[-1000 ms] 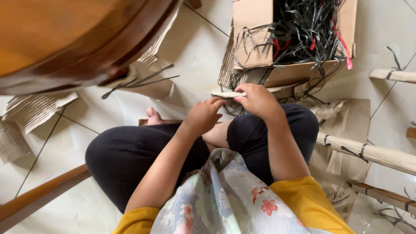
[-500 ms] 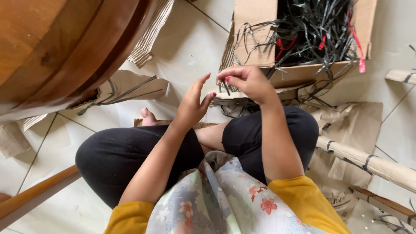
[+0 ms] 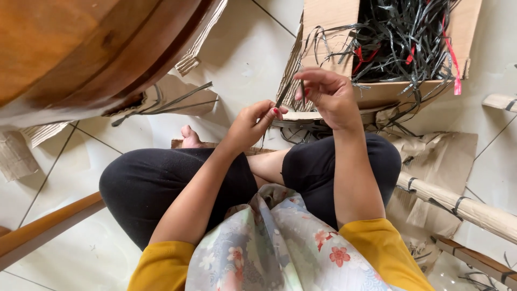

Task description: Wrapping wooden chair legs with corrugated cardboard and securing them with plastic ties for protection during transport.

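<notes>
Black strips point(image 3: 401, 40), brown box point(image 3: 463, 32)

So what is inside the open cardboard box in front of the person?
The cardboard box holds a tangled heap of dark strips with some red strips among them. The heap covers the box's bottom, so anything underneath is hidden.

thin dark strip point(image 3: 284, 94), short, tilted near upright, pinched above the lap, before the box

sleeves: mustard yellow | scarf: pale floral | trousers: black | feet: bare
</notes>
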